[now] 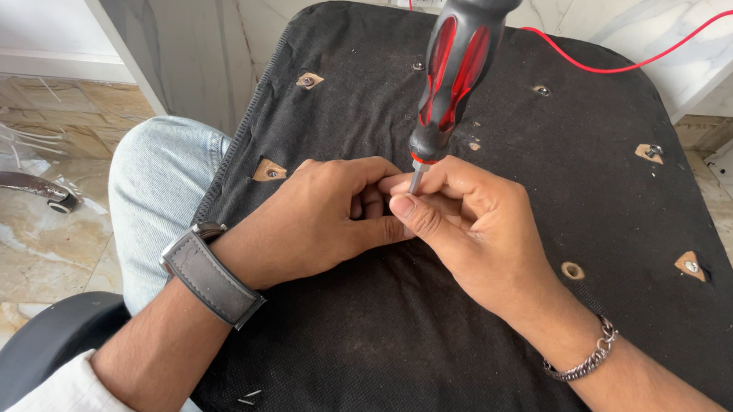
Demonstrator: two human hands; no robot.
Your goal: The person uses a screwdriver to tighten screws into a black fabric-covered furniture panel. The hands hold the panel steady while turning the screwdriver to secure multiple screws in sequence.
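- At the far left, a dark metal chair leg (pixel 6 182) lies on the beige marbled floor tiles (pixel 18 246).
- Your knee in pale blue denim (pixel 160 188) sits just left of the black fabric-covered seat underside (pixel 424 352), which fills the middle of the view.
- Your left hand (pixel 325 220), with a grey-strapped wristwatch (pixel 210 274) on its wrist, rests on the black fabric. Its fingers are curled in tight, their tips pressed against your right hand; what they pinch is hidden.
- The red-and-black-handled screwdriver (pixel 454 63) stands nearly upright at the centre, its short metal shaft going down between your two hands; the tip is hidden.
- Your right hand (pixel 462 228), with a silver chain bracelet (pixel 587 358) on its wrist, has thumb and fingers closed around the shaft just below the handle.
- Small cut openings showing screws (pixel 690 263) dot the fabric, well apart, to the right and far side.
- A thin red wire (pixel 663 53) runs across the far right.
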